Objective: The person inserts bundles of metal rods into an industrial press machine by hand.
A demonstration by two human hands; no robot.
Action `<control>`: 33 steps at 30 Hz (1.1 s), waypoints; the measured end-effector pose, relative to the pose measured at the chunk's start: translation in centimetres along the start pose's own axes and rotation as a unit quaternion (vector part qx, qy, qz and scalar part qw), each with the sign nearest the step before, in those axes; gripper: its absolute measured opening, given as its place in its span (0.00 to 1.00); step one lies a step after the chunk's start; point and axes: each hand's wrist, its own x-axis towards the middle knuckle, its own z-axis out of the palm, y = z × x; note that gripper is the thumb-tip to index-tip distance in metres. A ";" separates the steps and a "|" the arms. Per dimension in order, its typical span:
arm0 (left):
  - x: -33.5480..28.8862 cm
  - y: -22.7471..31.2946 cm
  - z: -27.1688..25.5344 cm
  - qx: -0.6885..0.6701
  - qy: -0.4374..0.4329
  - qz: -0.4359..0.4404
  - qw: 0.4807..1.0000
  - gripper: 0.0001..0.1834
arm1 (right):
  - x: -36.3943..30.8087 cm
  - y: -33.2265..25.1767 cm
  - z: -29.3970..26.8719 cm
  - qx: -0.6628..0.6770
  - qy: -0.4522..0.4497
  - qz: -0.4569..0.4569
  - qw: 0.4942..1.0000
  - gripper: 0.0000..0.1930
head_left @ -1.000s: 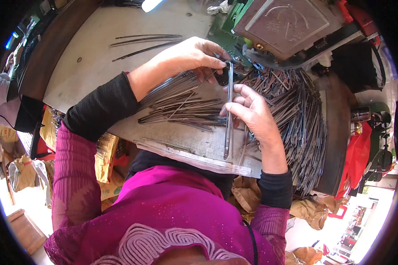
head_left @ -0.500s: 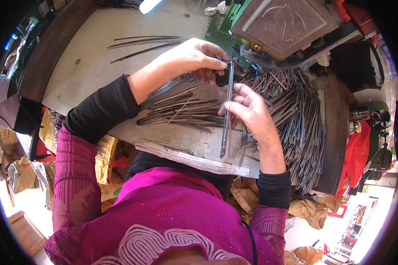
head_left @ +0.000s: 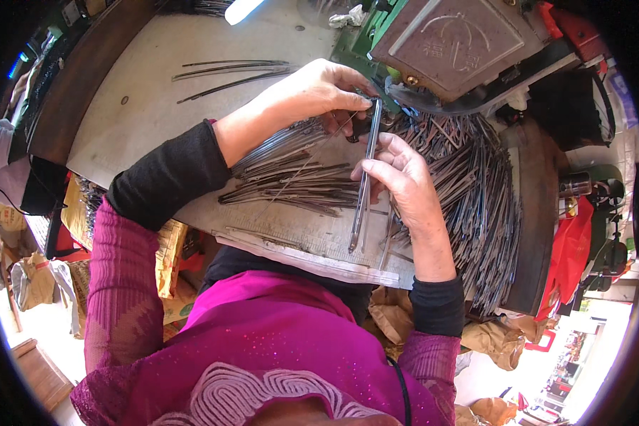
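Observation:
My left hand (head_left: 337,92) has its fingers and thumb closed around the upper end of a long, thin metal umbrella rib (head_left: 363,202). Lower down, my right hand (head_left: 397,170) pinches the same rib between thumb and fingers, so it hangs nearly upright over the table. A very thin wire (head_left: 291,177) slants from under my left hand toward the table's near edge; its upper end is hidden. Beneath my left wrist lies a fanned bundle of dark ribs (head_left: 291,186). A large heap of ribs (head_left: 476,206) spreads beside my right hand.
A green machine with a brown metal cover (head_left: 454,42) stands just beyond my hands. Several loose ribs (head_left: 227,74) lie at the far left of the pale worktable (head_left: 142,121). A dark wooden edge (head_left: 536,234) bounds the heap at right, with a red bag (head_left: 571,241) outside it.
The rib's upper end and my left hand have shifted slightly right. The rib's lower end has swung a little left. More of the thin wire shows across the bundle.

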 end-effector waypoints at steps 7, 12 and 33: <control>0.7 -0.4 0.0 0.035 0.018 0.019 0.999 0.17 | 0.4 0.4 0.0 0.013 0.016 -0.023 1.000 0.18; 1.1 -0.3 0.0 0.051 0.008 0.010 0.999 0.18 | 0.7 0.5 0.0 0.027 0.023 -0.033 0.999 0.18; 0.3 0.5 0.2 -0.009 0.030 -0.081 0.996 0.14 | 1.1 1.0 0.1 0.128 0.053 -0.026 0.990 0.13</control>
